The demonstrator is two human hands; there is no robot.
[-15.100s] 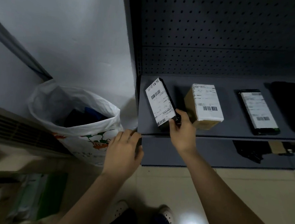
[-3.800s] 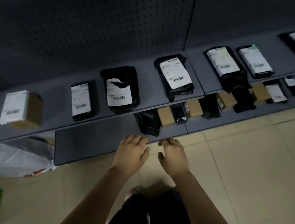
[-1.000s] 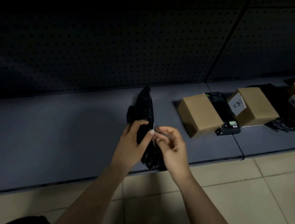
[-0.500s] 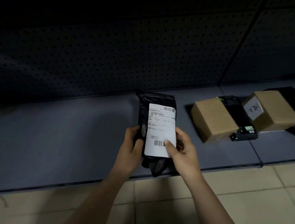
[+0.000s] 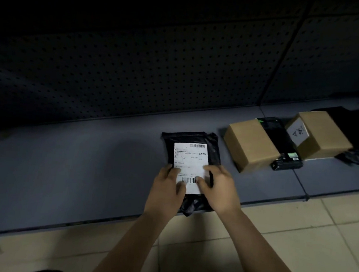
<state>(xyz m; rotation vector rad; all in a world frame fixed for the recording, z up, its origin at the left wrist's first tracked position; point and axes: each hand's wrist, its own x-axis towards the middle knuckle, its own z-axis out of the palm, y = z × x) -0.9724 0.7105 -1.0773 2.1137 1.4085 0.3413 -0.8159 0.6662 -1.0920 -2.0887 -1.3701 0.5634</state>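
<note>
A: Where's the black parcel (image 5: 212, 151) rn?
B: It's flat on the grey shelf (image 5: 65, 159), label side up, close to the front edge. Its crumpled near end sticks out a bit past the shelf lip, over the floor tiles (image 5: 285, 230).
A: And our hands?
B: We have both on its near half. Our left hand (image 5: 167, 186) lies on the lower-left part, fingers fairly straight over the left edge of the white label (image 5: 190, 158), thumb by the lower barcode. Our right hand (image 5: 218, 189) lies on the lower-right part, fingers spread & laid across the label's right edge. Neither hand curls round the parcel. Both are flat & pressing on top, nothing pinched as far as we can see.
A: What's next to it?
B: On the right, near but not touching, there's a plain cardboard box (image 5: 250, 145). Right up against that one is a slim black box (image 5: 281, 143) w/ green marks. Then comes a second cardboard box (image 5: 324, 134) w/ a white handwritten sticker (image 5: 298, 132) on its end. We can't tell if it rests on the slim box or just beside it. Past that is a black bag (image 5: 357, 158), blurred at the frame edge.
A: And behind?
B: A dark pegboard panel (image 5: 136, 68) runs along the back of the shelf, well apart from the parcel
</note>
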